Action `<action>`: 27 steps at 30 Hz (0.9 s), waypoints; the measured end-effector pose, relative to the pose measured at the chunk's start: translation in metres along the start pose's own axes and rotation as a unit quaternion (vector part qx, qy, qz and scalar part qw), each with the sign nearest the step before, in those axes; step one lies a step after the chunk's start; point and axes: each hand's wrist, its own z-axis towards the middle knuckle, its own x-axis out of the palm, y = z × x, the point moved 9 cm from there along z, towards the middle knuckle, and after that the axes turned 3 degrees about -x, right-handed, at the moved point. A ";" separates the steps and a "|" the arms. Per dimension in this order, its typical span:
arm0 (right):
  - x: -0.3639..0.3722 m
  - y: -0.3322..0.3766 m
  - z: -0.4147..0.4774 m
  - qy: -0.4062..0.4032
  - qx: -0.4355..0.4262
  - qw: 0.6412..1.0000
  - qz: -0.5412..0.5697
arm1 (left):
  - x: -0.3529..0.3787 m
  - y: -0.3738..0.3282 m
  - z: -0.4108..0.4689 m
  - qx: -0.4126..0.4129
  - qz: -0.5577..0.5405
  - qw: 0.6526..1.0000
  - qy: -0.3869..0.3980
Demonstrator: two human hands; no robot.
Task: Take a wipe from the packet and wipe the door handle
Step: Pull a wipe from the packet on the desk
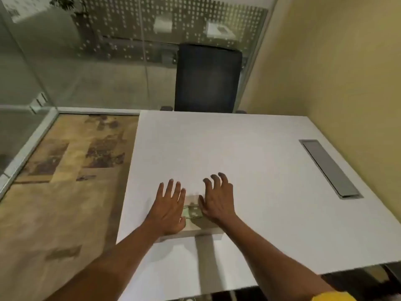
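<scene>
While packet lies on white table, label blurred, both hands flank it, fingers spread, grasping nothing.

A white table carries a wipe packet (blurred, near edge).

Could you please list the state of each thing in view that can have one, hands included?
wipe packet: lying flat on the white table, between the hands, no wipe drawn out.
left hand: open, fingers spread, at the packet's left side.
right hand: open, fingers curled, at the packet's right side.
cable hatch: lid closed.
office chair: unoccupied, pushed up to the table's far edge.
</scene>
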 end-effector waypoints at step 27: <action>0.100 0.009 -0.008 0.217 0.223 0.945 0.100 | 0.085 -0.004 0.014 -0.022 -0.118 0.990 0.070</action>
